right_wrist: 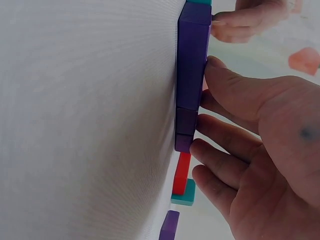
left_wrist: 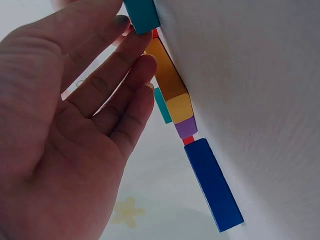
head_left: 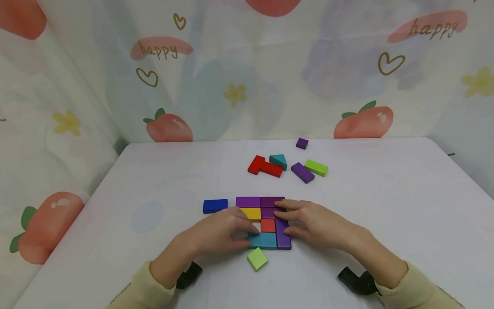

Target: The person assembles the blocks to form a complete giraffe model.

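A flat cluster of coloured blocks lies on the white table, with a teal block [head_left: 264,241], a long purple block [head_left: 283,239], a red square [head_left: 268,225], a yellow block [head_left: 251,213] and other purple blocks [head_left: 248,201]. My left hand [head_left: 221,231] is at the cluster's left side, its thumb and index fingertips at the left end of the teal block [left_wrist: 142,15]. Its other fingers extend beside the yellow block [left_wrist: 172,82]. Along the right side, my right hand [head_left: 318,223] touches the purple blocks [right_wrist: 192,60] with extended fingertips and thumb.
A blue block [head_left: 215,206] lies left of the cluster and a lime square [head_left: 257,259] in front. Farther back are a red T-shaped piece [head_left: 266,166], a teal triangle [head_left: 278,160], a purple block [head_left: 302,172], a lime block [head_left: 316,167] and a small purple block [head_left: 302,143].
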Tool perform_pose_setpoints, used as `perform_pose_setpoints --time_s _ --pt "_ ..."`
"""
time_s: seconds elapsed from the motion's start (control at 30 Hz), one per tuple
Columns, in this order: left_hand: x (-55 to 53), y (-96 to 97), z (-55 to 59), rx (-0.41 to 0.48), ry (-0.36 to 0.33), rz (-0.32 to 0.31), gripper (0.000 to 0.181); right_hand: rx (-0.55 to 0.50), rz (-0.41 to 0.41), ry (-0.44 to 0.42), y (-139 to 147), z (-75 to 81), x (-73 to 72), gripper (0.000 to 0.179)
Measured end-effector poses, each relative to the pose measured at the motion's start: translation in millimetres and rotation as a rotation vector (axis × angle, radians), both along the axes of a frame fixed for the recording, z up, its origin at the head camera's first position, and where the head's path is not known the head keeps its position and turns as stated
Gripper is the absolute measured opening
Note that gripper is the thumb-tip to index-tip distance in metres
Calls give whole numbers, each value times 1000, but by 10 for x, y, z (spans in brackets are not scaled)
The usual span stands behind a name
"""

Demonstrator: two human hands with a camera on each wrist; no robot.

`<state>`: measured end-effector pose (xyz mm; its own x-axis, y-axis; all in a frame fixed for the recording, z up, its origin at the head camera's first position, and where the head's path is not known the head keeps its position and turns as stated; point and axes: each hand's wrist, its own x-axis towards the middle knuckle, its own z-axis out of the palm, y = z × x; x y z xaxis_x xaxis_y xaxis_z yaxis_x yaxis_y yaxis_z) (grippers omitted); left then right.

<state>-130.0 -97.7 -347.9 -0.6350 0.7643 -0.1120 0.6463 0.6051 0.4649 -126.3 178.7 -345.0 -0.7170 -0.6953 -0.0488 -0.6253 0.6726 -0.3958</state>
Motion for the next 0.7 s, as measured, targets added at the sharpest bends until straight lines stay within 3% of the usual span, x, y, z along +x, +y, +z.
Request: perform_pose_setpoints --time_s 0.7 --pt "147 -425 61 -85 44 94 34 18 -9 19 -9 4 5 49"
